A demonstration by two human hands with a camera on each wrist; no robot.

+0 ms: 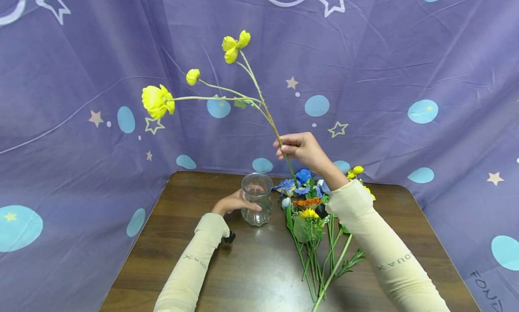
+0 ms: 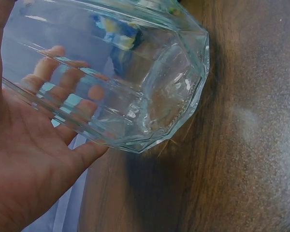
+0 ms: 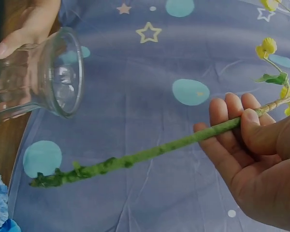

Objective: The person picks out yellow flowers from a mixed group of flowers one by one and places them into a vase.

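A clear glass vase (image 1: 257, 192) stands upright on the wooden table, nothing inside it. My left hand (image 1: 238, 203) grips its side, thumb in front and fingers curled round behind the glass, as the left wrist view shows through the vase (image 2: 130, 96). Up at the right, my right hand (image 1: 302, 151) pinches a green stem (image 1: 275, 128) between thumb and fingers. This stem branches into three yellow flowers (image 1: 157, 101) leaning up and left. In the right wrist view the stem's lower end (image 3: 53, 180) hangs free, apart from the vase's rim (image 3: 79, 72).
A bunch of artificial flowers lies right of the vase: blue blooms (image 1: 289, 186), an orange one (image 1: 308, 203), a yellow one (image 1: 309, 214), with long stems (image 1: 330, 276) pointing to the front. A purple patterned cloth (image 1: 365, 78) hangs behind the table (image 1: 251, 276).
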